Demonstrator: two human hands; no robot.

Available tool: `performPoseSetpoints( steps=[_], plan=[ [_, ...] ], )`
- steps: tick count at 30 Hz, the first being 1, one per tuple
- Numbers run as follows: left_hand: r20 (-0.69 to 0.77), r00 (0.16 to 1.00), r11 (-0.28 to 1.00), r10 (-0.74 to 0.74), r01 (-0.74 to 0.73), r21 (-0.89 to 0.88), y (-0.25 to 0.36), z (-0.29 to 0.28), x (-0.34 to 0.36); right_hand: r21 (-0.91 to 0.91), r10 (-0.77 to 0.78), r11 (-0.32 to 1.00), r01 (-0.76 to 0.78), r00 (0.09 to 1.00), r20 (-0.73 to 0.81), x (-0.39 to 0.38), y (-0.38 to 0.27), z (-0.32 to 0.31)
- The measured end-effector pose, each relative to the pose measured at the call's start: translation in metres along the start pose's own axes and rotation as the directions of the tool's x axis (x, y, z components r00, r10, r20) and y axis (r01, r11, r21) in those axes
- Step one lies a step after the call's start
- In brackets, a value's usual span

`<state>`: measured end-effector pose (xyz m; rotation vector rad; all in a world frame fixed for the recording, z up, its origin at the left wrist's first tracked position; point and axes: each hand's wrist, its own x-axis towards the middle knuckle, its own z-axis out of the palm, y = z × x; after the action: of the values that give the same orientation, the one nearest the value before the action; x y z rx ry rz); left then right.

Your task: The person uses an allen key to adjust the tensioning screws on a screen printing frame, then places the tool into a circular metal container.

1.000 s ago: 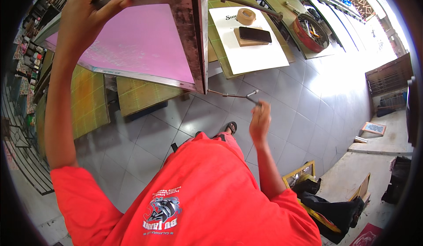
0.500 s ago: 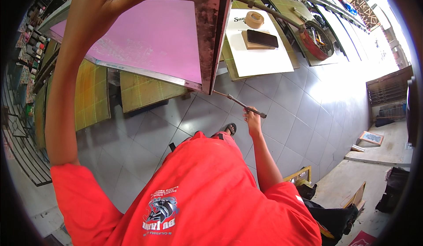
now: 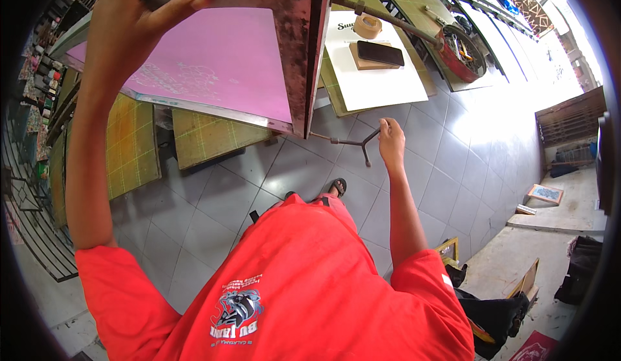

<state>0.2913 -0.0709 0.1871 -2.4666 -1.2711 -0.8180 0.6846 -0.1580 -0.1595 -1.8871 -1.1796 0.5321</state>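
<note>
Head view, frame [image 3: 297,70]: filling the upper left, standing tilted above the boards [image 3: 220,140], its dark, blotchy bar running down to a corner near upper centre.
Pink mesh [image 3: 226,51]: spanning the frame; pale marks are showing toward its lower left.
Left hand [image 3: 126,21]: gripping the frame's upper edge at upper left, thumb lapping over the near side; the other fingers are out of sight, so their hold is hard to tell.
Crank [image 3: 350,142]: sitting just right of centre, running out from beside the frame's lower corner and forking into two arms; whether it is joining the frame itself is unclear.
Right hand [image 3: 392,144]: right of centre, fingers bunched, apparently pinching the tip of the crank's upper arm; the lower arm is hanging free.
Crank, done so far: the frame is being steadied and the crank is being held, so the work is looking under way.
Crank, left over: nothing is showing how far it is wound or how tight; both hands being engaged is suggesting unfinished work.
White sheet [image 3: 381,93]: lying at upper centre-right, bearing a tape roll [image 3: 367,27] and a phone [image 3: 380,53] resting on a brown block [image 3: 365,64]; neither hand is touching these.
Red tool tray [image 3: 460,73]: sitting at upper right, holding small tools.
</note>
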Motion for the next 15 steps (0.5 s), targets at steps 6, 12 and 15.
performPoseSetpoints(
  steps=[6,12,15],
  plan=[
    [-0.003,0.999,0.998,0.035,-0.035,0.043,0.000,-0.003,0.001,0.219,0.185,0.946,-0.238,0.954,0.235,-0.005,0.082,0.050],
    [-0.189,0.979,0.997,0.079,-0.074,0.030,0.037,0.005,0.012,0.369,0.256,0.868,-0.331,0.937,0.239,-0.076,0.100,0.053],
    [-0.180,0.981,0.997,0.078,-0.077,0.012,0.020,0.005,0.015,0.295,0.115,0.941,-0.169,0.975,0.192,-0.126,0.082,0.037]
  ],
)
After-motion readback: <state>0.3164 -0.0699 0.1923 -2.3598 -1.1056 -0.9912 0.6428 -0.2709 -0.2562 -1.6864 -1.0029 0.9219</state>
